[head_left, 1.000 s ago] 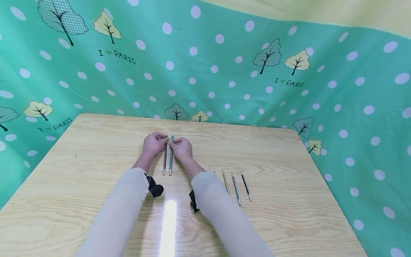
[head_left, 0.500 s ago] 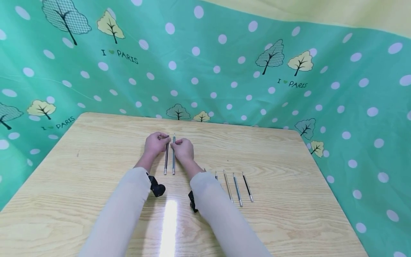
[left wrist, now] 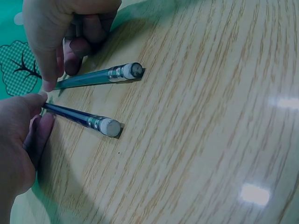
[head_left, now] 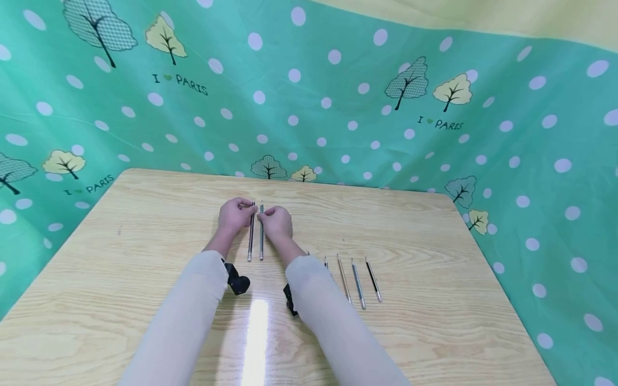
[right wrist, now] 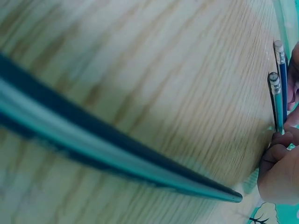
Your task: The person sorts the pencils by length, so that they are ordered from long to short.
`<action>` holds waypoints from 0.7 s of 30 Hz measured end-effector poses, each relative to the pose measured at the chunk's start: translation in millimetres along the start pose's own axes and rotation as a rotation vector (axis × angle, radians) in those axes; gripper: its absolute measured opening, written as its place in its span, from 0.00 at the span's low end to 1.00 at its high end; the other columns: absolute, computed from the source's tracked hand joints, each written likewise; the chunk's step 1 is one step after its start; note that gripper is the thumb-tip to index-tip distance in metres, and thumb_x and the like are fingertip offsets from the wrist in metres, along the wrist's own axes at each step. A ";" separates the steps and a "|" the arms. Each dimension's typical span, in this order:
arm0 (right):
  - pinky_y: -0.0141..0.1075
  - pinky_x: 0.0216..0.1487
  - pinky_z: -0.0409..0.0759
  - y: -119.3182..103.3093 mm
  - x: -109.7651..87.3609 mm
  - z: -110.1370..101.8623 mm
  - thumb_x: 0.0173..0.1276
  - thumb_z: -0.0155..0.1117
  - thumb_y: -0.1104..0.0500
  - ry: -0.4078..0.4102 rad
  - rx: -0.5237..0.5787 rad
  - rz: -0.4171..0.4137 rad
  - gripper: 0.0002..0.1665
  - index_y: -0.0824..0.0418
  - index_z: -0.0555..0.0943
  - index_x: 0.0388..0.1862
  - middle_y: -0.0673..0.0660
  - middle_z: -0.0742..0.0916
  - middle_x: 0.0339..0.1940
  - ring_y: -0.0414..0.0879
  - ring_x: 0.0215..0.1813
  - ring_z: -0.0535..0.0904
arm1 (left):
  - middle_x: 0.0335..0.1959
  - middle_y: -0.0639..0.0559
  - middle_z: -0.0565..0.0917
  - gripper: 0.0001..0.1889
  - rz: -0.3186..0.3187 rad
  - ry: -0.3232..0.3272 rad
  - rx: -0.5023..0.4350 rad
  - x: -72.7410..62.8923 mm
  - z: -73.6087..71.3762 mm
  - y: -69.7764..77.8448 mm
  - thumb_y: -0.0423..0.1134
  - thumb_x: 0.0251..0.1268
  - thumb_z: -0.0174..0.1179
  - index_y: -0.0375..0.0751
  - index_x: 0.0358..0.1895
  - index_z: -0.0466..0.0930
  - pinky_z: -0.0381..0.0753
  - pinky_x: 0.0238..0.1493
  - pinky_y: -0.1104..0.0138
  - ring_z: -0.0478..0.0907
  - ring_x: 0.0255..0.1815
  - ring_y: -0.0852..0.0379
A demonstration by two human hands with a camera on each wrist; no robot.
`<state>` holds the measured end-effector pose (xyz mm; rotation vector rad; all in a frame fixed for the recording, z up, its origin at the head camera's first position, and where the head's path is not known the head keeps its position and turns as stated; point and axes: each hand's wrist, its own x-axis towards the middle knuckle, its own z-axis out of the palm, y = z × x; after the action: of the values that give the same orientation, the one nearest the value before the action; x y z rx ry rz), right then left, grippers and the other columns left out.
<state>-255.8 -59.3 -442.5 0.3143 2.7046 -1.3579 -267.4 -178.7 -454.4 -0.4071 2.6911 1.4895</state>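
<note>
Two eraser-tipped pencils lie side by side on the wooden table, a small gap between them. My left hand (head_left: 235,214) pinches the dark pencil (head_left: 250,241) near its far end. The teal pencil (head_left: 262,241) is pinched near its far end by my right hand (head_left: 277,222). In the left wrist view, the white erasers of the dark pencil (left wrist: 70,113) and the teal pencil (left wrist: 91,79) point away from the fingers. Both far ends are partly hidden by fingers there. A blurred teal pencil (right wrist: 117,144) fills the near part of the right wrist view.
Right of my right forearm lie more pencils: a gold one (head_left: 344,276), a blue-grey one (head_left: 358,284) and a black one (head_left: 373,280). Others are partly hidden by the sleeve. A green dotted curtain (head_left: 309,96) hangs behind the wooden table (head_left: 434,300).
The two pencils are slightly straighter and more parallel than a second ago; the teal one's near end has shifted a little right. Both hands keep their hold.
</note>
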 end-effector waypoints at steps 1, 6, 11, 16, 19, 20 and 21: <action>0.34 0.39 0.76 -0.4 -0.2 -0.2 0.59 0.68 0.50 -0.001 -0.002 -0.003 0.10 0.54 0.82 0.35 0.51 0.86 0.36 0.44 0.36 0.78 | 0.44 0.41 0.80 0.18 -0.004 0.001 0.001 0.0 -0.1 0.4 0.46 0.65 0.57 0.39 0.52 0.76 0.82 0.28 0.72 0.79 0.25 0.60; 0.33 0.36 0.76 -1.3 -0.3 -0.4 0.59 0.68 0.52 -0.011 -0.015 -0.001 0.08 0.53 0.83 0.34 0.50 0.85 0.35 0.42 0.34 0.78 | 0.43 0.42 0.79 0.18 -0.011 -0.001 0.004 -3.3 -1.1 2.3 0.46 0.65 0.56 0.39 0.53 0.75 0.82 0.29 0.71 0.79 0.27 0.59; 0.34 0.41 0.78 -1.6 -0.7 -7.4 0.59 0.68 0.54 -0.027 0.024 -0.018 0.08 0.56 0.83 0.35 0.52 0.86 0.37 0.45 0.38 0.79 | 0.44 0.41 0.80 0.18 0.007 0.012 0.008 -5.3 -0.3 3.7 0.46 0.66 0.56 0.38 0.53 0.76 0.82 0.30 0.71 0.79 0.29 0.58; 0.37 0.46 0.78 0.5 -0.5 -21.2 0.60 0.67 0.52 -0.045 0.060 -0.016 0.09 0.56 0.83 0.36 0.53 0.85 0.42 0.47 0.45 0.79 | 0.44 0.42 0.81 0.18 0.006 0.034 -0.004 -5.4 1.7 4.4 0.46 0.65 0.56 0.38 0.52 0.76 0.81 0.30 0.70 0.79 0.31 0.56; 0.38 0.47 0.78 1.8 -0.2 -30.2 0.61 0.67 0.50 -0.055 0.062 -0.013 0.11 0.55 0.83 0.37 0.53 0.85 0.43 0.47 0.45 0.78 | 0.44 0.42 0.81 0.18 -0.004 0.037 -0.009 -5.9 1.4 4.1 0.46 0.65 0.56 0.38 0.52 0.76 0.81 0.30 0.70 0.79 0.31 0.56; 0.38 0.46 0.78 2.3 -0.1 -33.2 0.61 0.67 0.50 -0.057 0.060 -0.018 0.11 0.56 0.82 0.37 0.53 0.85 0.43 0.48 0.45 0.78 | 0.44 0.42 0.80 0.18 -0.008 0.036 -0.007 -6.4 1.1 4.2 0.46 0.65 0.56 0.38 0.52 0.76 0.81 0.30 0.71 0.79 0.31 0.56; 0.38 0.46 0.78 2.8 -0.1 -36.1 0.61 0.66 0.50 -0.059 0.058 -0.021 0.11 0.56 0.82 0.37 0.53 0.85 0.42 0.48 0.44 0.78 | 0.44 0.42 0.80 0.18 -0.013 0.035 -0.006 -6.9 0.9 4.3 0.47 0.65 0.56 0.39 0.52 0.76 0.81 0.29 0.71 0.78 0.30 0.56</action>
<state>-254.9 -28.7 -423.1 0.2472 2.6314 -1.4301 -261.9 -174.2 -450.3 -0.4551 2.7060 1.5008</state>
